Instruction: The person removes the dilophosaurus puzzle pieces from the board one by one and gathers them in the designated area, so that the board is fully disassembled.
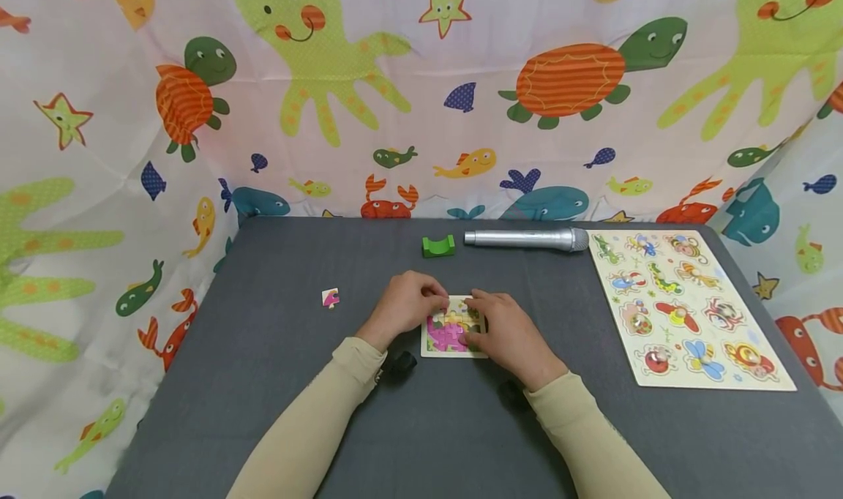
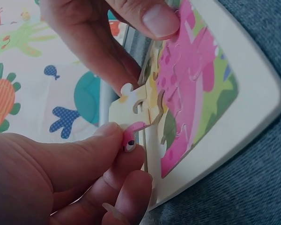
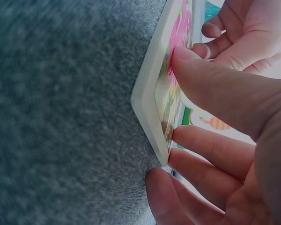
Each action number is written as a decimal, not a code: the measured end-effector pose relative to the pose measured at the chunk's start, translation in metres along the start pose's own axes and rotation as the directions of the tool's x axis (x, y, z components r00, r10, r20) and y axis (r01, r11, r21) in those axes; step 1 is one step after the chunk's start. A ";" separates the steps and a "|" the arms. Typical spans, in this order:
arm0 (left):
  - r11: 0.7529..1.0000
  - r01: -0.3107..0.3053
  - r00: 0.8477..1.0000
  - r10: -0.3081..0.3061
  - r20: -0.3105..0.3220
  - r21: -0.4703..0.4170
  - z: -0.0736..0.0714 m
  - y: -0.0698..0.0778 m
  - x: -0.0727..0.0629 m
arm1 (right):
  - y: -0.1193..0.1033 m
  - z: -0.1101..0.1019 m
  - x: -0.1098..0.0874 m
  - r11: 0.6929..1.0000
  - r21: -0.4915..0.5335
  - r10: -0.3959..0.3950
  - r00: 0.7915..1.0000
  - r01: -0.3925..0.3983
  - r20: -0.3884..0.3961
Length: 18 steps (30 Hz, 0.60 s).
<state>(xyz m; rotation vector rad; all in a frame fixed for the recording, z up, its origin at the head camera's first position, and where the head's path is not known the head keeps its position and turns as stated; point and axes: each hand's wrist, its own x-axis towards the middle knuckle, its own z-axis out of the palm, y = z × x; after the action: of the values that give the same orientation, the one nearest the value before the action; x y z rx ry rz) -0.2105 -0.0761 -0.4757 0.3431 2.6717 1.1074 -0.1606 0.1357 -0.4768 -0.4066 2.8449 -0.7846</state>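
2 beige sleeves (image 1: 296,426) were nearest the camera, forearms running in from 8 and 4 o'clock to a small jigsaw board (image 1: 454,354) on the grey table (image 1: 250,411).

Left hand (image 1: 403,305): back up, fingers aimed at about 2 o'clock. Thumb and index tips pinched a jigsaw piece (image 2: 124,112) with an eye printed on it, other visible fingers curled below. Piece sat tilted against the board face, around its 11 o'clock side. Couldn't tell whether it was seated.

Right hand (image 1: 516,334): back up, aimed at about 10 o'clock, digits spread. Thumb tip was on the pink print, well apart from the fingers; index and middle tips were at the board's edge. Couldn't tell how hard it pressed.

Rest, clocked from the jigsaw board: loose piece (image 1: 331,298) just past 9, green block (image 1: 438,247) near 12, silver microphone (image 1: 525,240) between 1 and 2, larger animal board (image 1: 714,378) at 3. Sea-animal curtain (image 1: 421,67) hung past the table, at 12.
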 end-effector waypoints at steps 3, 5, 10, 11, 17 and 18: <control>1.000 0.004 1.000 -0.004 -0.001 0.010 -0.001 0.000 0.001 | 0.000 0.000 0.000 1.000 -0.001 0.007 1.000 -0.007 0.006; 1.000 0.014 1.000 -0.013 -0.003 0.019 -0.002 0.001 0.000 | -0.001 0.000 0.001 1.000 -0.001 0.005 1.000 -0.005 0.009; 0.999 0.027 1.000 -0.027 -0.004 0.035 -0.002 0.003 0.000 | -0.002 -0.003 0.001 1.000 0.008 -0.003 1.000 0.003 0.008; 0.999 0.024 1.000 -0.024 -0.003 0.034 -0.002 0.003 0.000 | -0.003 -0.004 0.001 1.000 0.012 -0.001 1.000 0.001 0.005; 1.000 -0.012 1.000 0.012 -0.008 0.029 -0.001 0.002 -0.001 | -0.008 -0.002 0.006 1.000 -0.022 0.005 0.998 -0.006 -0.056; 0.999 -0.017 1.000 0.017 -0.010 0.028 -0.001 0.002 -0.001 | -0.009 -0.001 0.007 0.999 -0.033 0.004 0.997 -0.007 -0.071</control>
<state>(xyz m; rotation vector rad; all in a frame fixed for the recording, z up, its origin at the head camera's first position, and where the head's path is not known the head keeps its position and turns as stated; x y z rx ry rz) -0.2096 -0.0756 -0.4738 0.3673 2.7001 1.0801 -0.1656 0.1270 -0.4717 -0.3823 2.9271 -0.7671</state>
